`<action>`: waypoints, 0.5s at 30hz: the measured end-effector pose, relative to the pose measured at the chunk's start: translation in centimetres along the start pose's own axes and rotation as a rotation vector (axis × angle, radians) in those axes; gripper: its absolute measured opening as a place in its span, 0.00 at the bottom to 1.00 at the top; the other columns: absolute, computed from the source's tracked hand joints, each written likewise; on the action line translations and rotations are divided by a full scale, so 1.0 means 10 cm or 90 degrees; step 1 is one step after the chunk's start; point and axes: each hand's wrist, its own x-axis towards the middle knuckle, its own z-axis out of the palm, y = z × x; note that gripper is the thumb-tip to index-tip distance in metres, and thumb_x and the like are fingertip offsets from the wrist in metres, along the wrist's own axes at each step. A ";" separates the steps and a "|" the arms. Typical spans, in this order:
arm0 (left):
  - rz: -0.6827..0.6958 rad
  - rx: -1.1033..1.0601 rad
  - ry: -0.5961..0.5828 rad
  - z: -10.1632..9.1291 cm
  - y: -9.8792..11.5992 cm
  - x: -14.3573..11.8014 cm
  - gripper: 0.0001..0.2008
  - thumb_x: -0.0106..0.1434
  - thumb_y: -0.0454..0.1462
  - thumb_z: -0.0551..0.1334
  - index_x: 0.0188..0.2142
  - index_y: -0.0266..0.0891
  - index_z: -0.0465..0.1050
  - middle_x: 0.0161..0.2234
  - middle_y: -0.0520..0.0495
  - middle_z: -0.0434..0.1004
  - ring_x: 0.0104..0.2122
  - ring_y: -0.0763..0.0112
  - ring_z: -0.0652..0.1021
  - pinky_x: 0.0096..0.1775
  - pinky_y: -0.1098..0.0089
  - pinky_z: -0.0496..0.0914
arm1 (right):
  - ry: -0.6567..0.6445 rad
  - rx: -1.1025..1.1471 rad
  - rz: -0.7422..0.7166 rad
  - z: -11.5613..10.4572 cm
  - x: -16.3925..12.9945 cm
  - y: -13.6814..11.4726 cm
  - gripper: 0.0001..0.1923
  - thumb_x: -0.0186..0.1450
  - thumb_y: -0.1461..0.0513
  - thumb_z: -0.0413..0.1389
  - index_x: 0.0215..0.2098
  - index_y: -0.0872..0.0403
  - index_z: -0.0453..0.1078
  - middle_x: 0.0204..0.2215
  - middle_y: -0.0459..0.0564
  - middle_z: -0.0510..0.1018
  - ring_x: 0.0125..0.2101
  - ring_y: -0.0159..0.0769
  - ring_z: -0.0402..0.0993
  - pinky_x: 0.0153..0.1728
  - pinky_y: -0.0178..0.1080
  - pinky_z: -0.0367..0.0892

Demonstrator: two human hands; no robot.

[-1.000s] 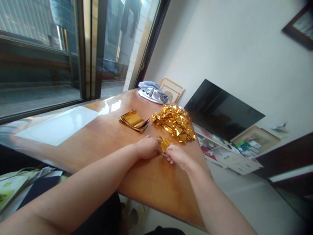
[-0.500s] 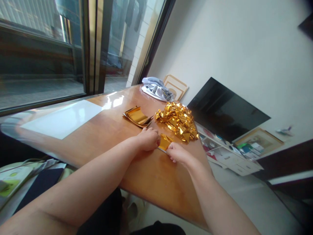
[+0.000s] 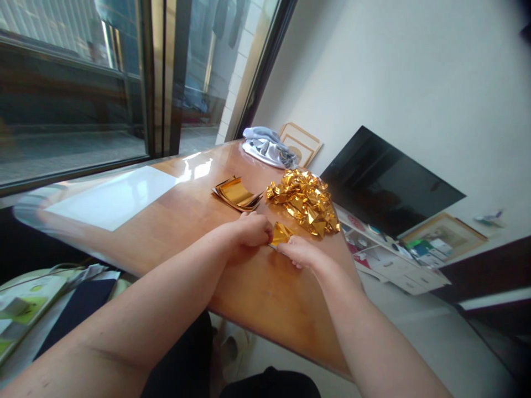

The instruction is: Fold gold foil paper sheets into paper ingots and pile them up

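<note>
A small sheet of gold foil paper (image 3: 281, 233) is held low over the wooden table (image 3: 265, 293), between my two hands. My left hand (image 3: 254, 229) is closed on its left edge, the fingertips partly hidden. Closed on its right edge is my right hand (image 3: 299, 250), thumb and fingers pinched. Just beyond my left hand lies a stack of curled gold foil sheets (image 3: 237, 193). A heap of folded gold foil pieces (image 3: 309, 202) sits past the held sheet, to the right.
A white sheet (image 3: 114, 197) lies at the table's left. Grey-blue cloth (image 3: 267, 146) and a framed picture (image 3: 299, 145) are at the far end. Beyond the right edge stand a television (image 3: 392, 179) and a white cabinet (image 3: 390, 260). A glass door (image 3: 74, 110) borders the left.
My right hand has shifted slightly left, closer to my left hand, and less of the foil sheet shows between them. The whole view has tilted a little.
</note>
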 end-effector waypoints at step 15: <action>-0.012 0.030 0.035 0.07 0.04 0.02 0.12 0.57 0.45 0.60 0.28 0.45 0.80 0.33 0.46 0.81 0.41 0.55 0.74 0.51 0.55 0.58 | -0.023 -0.072 -0.041 -0.05 0.13 0.05 0.05 0.57 0.59 0.63 0.31 0.53 0.75 0.21 0.47 0.77 0.21 0.34 0.69 0.23 0.34 0.63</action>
